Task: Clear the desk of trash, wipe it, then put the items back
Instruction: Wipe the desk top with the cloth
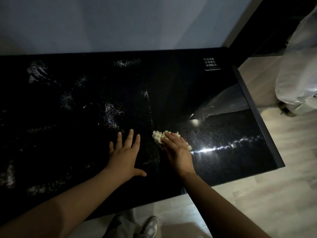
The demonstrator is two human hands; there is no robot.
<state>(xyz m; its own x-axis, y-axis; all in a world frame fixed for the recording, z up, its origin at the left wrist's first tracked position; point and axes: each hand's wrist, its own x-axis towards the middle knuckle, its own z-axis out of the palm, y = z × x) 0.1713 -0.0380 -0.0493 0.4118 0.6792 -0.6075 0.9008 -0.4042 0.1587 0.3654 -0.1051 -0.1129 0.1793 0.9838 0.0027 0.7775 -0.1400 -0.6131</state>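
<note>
A glossy black desk (85,109) with pale smears fills most of the view. My right hand (178,150) presses flat on a crumpled pale cloth (158,137) near the desk's middle right; its fingers lie straight over the cloth. To the left of it, my left hand (126,153) rests flat on the bare desktop with its fingers spread, holding nothing. The cloth's far end pokes out past my right fingertips.
A small black sign with white writing (210,64) stands at the desk's back right corner. A translucent plastic bag (298,74) sits on the floor to the right of the desk. A wall runs behind the desk. My shoe (151,227) shows below the front edge.
</note>
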